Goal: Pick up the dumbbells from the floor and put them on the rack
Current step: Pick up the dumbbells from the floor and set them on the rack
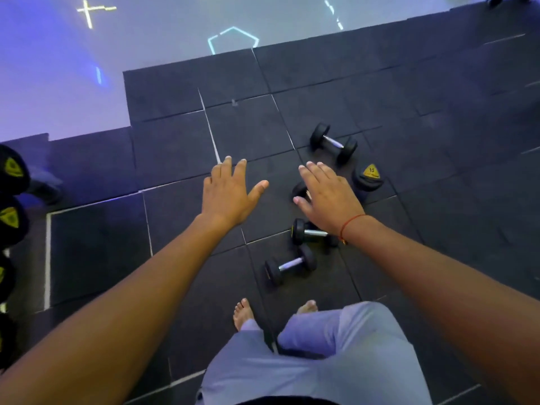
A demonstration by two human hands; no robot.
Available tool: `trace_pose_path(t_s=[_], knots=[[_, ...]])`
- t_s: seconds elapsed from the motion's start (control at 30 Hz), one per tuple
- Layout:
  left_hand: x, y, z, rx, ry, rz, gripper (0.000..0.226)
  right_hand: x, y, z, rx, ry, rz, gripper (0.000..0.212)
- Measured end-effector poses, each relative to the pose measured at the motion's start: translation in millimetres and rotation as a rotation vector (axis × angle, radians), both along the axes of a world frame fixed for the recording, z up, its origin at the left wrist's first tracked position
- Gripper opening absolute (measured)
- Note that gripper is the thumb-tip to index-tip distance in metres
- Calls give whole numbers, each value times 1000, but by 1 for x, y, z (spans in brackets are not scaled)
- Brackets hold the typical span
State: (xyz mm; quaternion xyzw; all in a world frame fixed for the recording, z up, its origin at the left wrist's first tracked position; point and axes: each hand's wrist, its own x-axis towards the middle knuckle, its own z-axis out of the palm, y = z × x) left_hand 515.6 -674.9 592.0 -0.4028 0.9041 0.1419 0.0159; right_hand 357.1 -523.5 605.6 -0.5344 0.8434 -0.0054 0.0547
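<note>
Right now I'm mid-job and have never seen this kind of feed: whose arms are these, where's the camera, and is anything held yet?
There is no machine here: a person wears one wide-angle camera on the head, looking down past their own arms. The left hand and right hand reach out with fingers spread, and neither has a grip on anything. On the dark rubber floor tiles lie small dumbbells: a far one, a near one, and a middle one partly behind the right wrist. A larger weight with a yellow label sits beside the right hand. More weights with yellow labels show at the left edge, perhaps the rack.
</note>
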Motion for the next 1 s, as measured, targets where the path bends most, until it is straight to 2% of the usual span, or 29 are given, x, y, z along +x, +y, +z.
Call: trace_pose_path(t_s=[0.17, 0.27, 0.4, 0.67, 0.83, 1.0], knots=[[-41, -5, -16, -5, -31, 174, 79, -55, -35, -22, 7, -40, 172, 70], [-56, 12, -27, 4, -51, 363, 78, -79, -53, -40, 40, -88, 327, 70], [-60, 65, -42, 61, -76, 665, 78, -97, -54, -63, 93, -181, 518, 69], [-48, 188, -91, 173, -110, 1031, 77, -94, -5, -113, 219, -217, 808, 69], [-50, 250, -162, 255, -75, 1168, 77, -84, 31, -182, 276, -237, 895, 68], [-68, 294, -285, 396, -17, 1299, 74, -87, 61, -314, 426, -238, 960, 69]])
